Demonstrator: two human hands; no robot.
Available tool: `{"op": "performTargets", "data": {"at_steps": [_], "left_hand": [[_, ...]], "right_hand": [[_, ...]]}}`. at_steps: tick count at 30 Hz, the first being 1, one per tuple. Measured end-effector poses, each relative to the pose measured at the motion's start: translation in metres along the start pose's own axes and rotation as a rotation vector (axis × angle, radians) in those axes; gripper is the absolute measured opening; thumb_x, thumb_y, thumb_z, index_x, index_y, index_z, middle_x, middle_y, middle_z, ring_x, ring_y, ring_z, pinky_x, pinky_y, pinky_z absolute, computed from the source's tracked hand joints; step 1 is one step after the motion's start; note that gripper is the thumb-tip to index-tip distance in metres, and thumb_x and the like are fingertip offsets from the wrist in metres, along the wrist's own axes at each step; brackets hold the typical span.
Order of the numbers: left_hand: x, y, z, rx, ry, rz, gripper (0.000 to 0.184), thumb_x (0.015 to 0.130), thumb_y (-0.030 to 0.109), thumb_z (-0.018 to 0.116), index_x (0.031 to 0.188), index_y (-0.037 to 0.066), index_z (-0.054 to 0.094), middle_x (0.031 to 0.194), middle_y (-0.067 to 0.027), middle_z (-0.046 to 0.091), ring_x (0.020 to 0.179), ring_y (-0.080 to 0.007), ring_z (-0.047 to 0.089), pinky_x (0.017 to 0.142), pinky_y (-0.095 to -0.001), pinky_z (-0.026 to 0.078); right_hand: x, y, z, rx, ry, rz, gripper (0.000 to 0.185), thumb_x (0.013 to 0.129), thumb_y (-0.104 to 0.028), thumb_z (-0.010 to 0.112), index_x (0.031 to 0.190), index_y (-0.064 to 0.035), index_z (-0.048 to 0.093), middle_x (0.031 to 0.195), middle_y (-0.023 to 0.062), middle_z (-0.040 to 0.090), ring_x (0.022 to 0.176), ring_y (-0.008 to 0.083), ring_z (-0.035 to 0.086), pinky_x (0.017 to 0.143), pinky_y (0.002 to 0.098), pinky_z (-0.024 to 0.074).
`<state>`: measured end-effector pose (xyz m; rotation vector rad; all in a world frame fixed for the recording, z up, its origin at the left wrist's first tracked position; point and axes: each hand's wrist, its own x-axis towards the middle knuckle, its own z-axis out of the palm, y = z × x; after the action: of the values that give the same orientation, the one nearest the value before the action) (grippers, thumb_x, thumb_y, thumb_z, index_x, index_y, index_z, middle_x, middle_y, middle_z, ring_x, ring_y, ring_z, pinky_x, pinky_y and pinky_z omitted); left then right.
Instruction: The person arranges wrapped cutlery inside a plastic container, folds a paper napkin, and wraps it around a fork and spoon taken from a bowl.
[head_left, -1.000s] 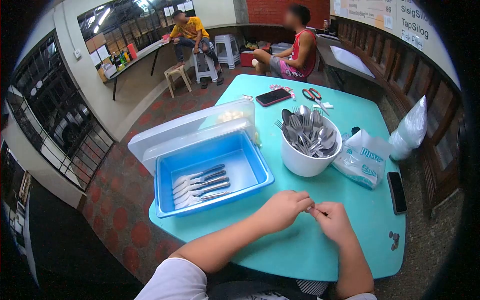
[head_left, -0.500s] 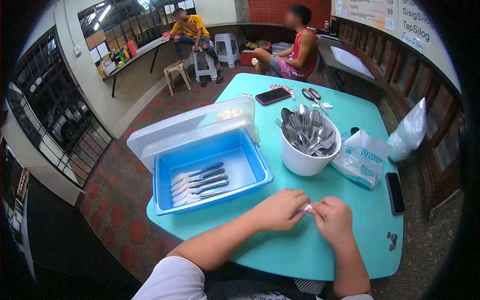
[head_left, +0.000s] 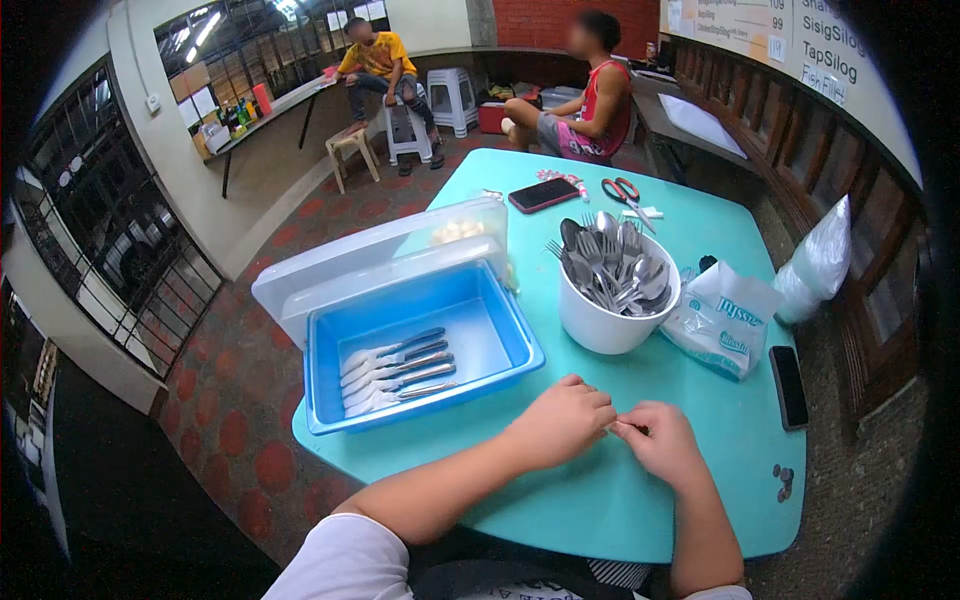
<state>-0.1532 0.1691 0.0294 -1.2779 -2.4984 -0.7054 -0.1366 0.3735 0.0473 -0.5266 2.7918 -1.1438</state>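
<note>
My left hand [head_left: 566, 424] and my right hand [head_left: 661, 440] meet over the front of the turquoise table [head_left: 590, 510]. Both are closed, their fingertips pinched together on a small white tissue that the fingers now almost fully hide. To the left, a blue tub [head_left: 425, 395] holds several pieces of cutlery [head_left: 400, 370] side by side, one end of each wrapped in white. Beyond my hands stands a white bucket [head_left: 610, 332] packed with loose spoons and forks [head_left: 612, 262]. A plastic pack of tissues [head_left: 722, 322] lies right of the bucket.
A clear lid [head_left: 385, 255] leans behind the tub. Farther back lie a phone [head_left: 545, 195] and scissors [head_left: 628, 200]. Another phone [head_left: 789, 388] and several coins [head_left: 783, 482] are near the right edge. Two people [head_left: 385, 75] [head_left: 590, 100] sit beyond the table.
The white tissue that showed between my fingertips is now almost covered. My fingers have shifted slightly around it, with both hands staying close together.
</note>
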Motion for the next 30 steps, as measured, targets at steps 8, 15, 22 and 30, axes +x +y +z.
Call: {"op": "performTargets", "data": {"at_steps": [8, 15, 22, 30], "left_hand": [[0.0, -0.011, 0.003, -0.396, -0.066, -0.234, 0.021, 0.084, 0.01, 0.066, 0.104, 0.003, 0.063, 0.095, -0.0152, 0.066, 0.085, -0.0368, 0.064, 0.074, -0.0452, 0.051], [-0.001, -0.01, 0.003, -0.134, 0.056, -0.036, 0.023, 0.076, 0.003, 0.063, 0.098, 0.006, 0.064, 0.096, -0.0114, 0.068, 0.088, -0.032, 0.066, 0.076, -0.0421, 0.053], [0.003, -0.001, -0.012, -0.091, 0.263, 0.045, 0.028, 0.073, 0.008, 0.065, 0.101, 0.004, 0.06, 0.097, -0.0126, 0.065, 0.092, -0.0333, 0.063, 0.085, -0.0436, 0.049], [-0.001, -0.001, -0.028, -0.223, -0.06, -0.128, 0.029, 0.074, 0.01, 0.068, 0.1, 0.004, 0.057, 0.093, -0.0151, 0.06, 0.09, -0.0358, 0.059, 0.082, -0.0453, 0.045]], "right_hand": [[-0.006, -0.007, 0.003, -0.228, 0.168, -0.215, 0.013, 0.081, -0.019, 0.07, 0.086, -0.0074, 0.073, 0.071, 0.0122, 0.062, 0.065, 0.0326, 0.061, 0.06, 0.0426, 0.0477], [0.0, 0.007, 0.007, 0.489, -0.135, 0.234, 0.02, 0.092, -0.019, 0.065, 0.085, -0.0012, 0.072, 0.065, 0.0002, 0.059, 0.055, 0.0118, 0.052, 0.049, 0.0286, 0.0384], [-0.001, 0.009, 0.007, 0.3, -0.02, -0.004, 0.02, 0.092, -0.021, 0.066, 0.092, -0.0013, 0.072, 0.067, 0.0032, 0.061, 0.057, 0.0184, 0.056, 0.054, 0.0334, 0.0434], [-0.006, -0.014, 0.017, 0.073, 0.186, -0.179, 0.017, 0.087, -0.017, 0.067, 0.094, -0.0021, 0.072, 0.076, 0.0159, 0.064, 0.068, 0.0335, 0.063, 0.06, 0.0413, 0.0486]]}}
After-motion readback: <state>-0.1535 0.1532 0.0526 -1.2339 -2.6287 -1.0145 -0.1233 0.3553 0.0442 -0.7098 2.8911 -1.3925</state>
